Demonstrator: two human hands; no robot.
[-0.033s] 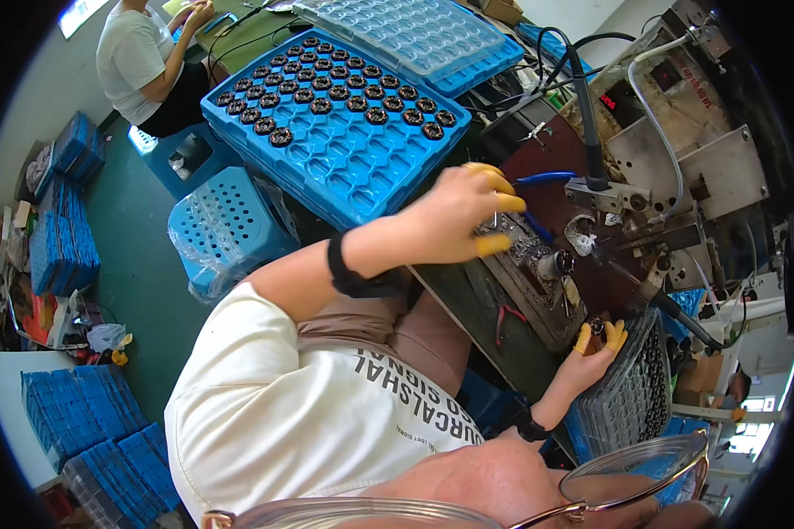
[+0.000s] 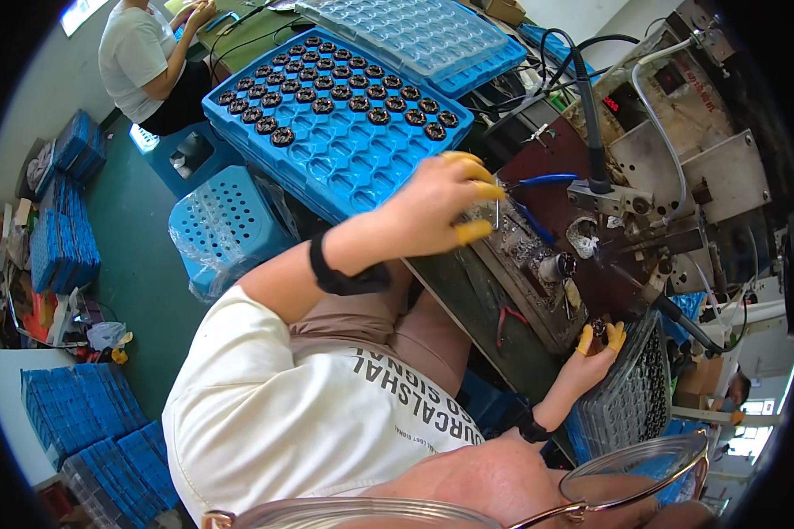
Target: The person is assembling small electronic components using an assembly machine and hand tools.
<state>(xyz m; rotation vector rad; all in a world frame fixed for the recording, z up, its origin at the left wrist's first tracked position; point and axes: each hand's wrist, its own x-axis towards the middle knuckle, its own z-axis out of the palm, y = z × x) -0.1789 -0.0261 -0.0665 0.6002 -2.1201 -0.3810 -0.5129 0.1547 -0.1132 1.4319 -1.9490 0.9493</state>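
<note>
My left hand (image 2: 445, 204), with yellow finger covers, hovers between the blue tray and the metal bench fixture. Its thumb is spread from the fingers, and nothing shows between them. My right hand (image 2: 593, 351), also in yellow finger covers, pinches a dark round motor stator (image 2: 599, 328) beside the near end of the fixture. Another stator (image 2: 565, 264) sits upright on a pale round holder (image 2: 550, 268) on the metal base. Blue-handled pliers (image 2: 547, 179) lie behind the fixture. Several dark stators (image 2: 323, 106) fill the far rows of the blue tray (image 2: 322, 163).
Red-handled pliers (image 2: 508, 322) lie at the bench's front edge. A machine (image 2: 670, 150) with hoses rises at the right. Clear trays (image 2: 622, 388) are stacked beside my right forearm. A blue stool (image 2: 229, 220) stands at left; another person (image 2: 137, 62) sits farther back.
My left hand has shifted a little to the left, away from the fixture and toward the tray. My right hand stays almost still with the stator.
</note>
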